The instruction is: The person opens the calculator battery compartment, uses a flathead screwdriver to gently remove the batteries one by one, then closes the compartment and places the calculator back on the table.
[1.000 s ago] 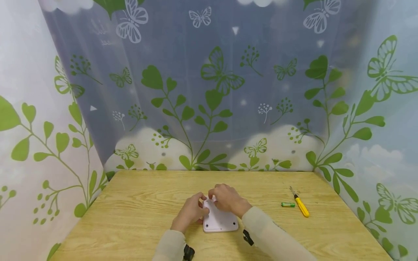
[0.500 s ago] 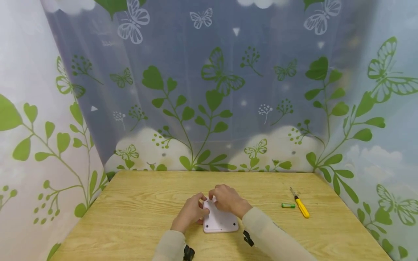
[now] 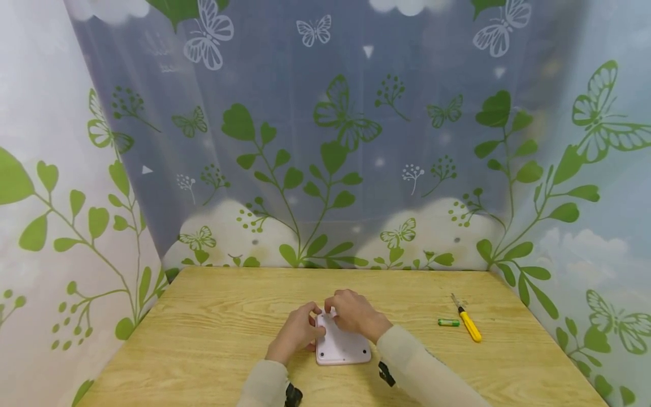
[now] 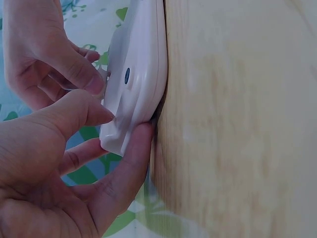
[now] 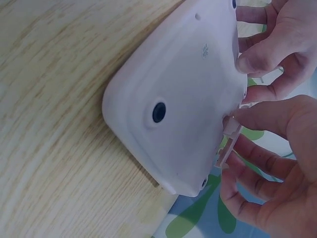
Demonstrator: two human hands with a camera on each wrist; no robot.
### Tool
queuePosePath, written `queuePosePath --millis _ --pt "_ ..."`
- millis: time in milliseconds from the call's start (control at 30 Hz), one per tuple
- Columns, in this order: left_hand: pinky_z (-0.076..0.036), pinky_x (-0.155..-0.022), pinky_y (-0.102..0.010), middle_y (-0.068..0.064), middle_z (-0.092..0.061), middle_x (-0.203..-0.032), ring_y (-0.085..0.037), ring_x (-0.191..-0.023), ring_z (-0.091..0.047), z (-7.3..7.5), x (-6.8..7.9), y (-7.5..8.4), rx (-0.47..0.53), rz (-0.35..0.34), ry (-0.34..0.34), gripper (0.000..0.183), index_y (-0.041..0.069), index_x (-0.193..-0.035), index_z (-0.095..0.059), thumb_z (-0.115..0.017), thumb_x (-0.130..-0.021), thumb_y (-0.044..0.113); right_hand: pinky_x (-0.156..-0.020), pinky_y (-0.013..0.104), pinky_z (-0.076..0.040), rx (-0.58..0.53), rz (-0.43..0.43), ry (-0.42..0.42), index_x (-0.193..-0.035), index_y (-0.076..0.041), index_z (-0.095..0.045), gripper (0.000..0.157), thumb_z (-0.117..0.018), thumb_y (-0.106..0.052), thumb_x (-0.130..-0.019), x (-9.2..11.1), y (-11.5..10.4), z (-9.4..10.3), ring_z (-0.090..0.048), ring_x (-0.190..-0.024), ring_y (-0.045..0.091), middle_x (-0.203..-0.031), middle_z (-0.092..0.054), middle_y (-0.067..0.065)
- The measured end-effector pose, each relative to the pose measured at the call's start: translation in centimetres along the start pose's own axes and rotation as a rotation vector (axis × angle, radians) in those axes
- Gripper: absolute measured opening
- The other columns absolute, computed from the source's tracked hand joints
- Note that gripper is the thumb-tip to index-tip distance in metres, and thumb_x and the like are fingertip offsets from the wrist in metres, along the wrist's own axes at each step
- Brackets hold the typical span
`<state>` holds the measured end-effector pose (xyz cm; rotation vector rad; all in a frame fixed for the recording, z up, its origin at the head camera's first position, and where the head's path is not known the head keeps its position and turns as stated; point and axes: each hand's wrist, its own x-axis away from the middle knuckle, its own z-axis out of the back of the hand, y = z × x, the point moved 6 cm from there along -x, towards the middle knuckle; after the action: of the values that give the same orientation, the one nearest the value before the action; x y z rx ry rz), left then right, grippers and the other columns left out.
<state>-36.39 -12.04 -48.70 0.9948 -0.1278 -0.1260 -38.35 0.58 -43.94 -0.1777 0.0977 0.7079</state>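
A flat, pale pink device [image 3: 344, 346] with rounded corners and dark round feet lies on the wooden table, feet upward; its kind cannot be told. The left hand [image 3: 296, 328] holds its far left corner, thumb on top and fingers against the edge, as the left wrist view also shows. At the far edge is the right hand [image 3: 355, 312]. In the right wrist view, its thumb and fingers pinch a small pale plastic cover [image 5: 229, 146] that stands tilted at an opening in the device [image 5: 173, 84]. The opening's inside is hidden by the fingers.
To the right on the wooden table [image 3: 229, 316] lie a green battery [image 3: 448, 323] and a screwdriver with a yellow handle [image 3: 472, 329]. A printed curtain [image 3: 285, 186] with leaves and butterflies stands behind the table's far edge and along both sides.
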Motion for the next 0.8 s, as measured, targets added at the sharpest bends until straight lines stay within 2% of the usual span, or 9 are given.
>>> queuePosePath --millis 800 --pt "-0.063 -0.054 -0.033 -0.012 -0.056 -0.089 -0.02 -0.07 -0.06 0.0 0.06 0.09 -0.011 -0.009 -0.005 0.036 0.002 -0.12 -0.058 -0.074 -0.088 0.0 -0.066 0.027 -0.052 -0.027 -0.04 -0.032 -0.104 -0.014 -0.075 0.016 -0.076 -0.006 -0.09 -0.39 0.24 -0.07 -0.06 -0.084 0.015 -0.099 -0.068 0.005"
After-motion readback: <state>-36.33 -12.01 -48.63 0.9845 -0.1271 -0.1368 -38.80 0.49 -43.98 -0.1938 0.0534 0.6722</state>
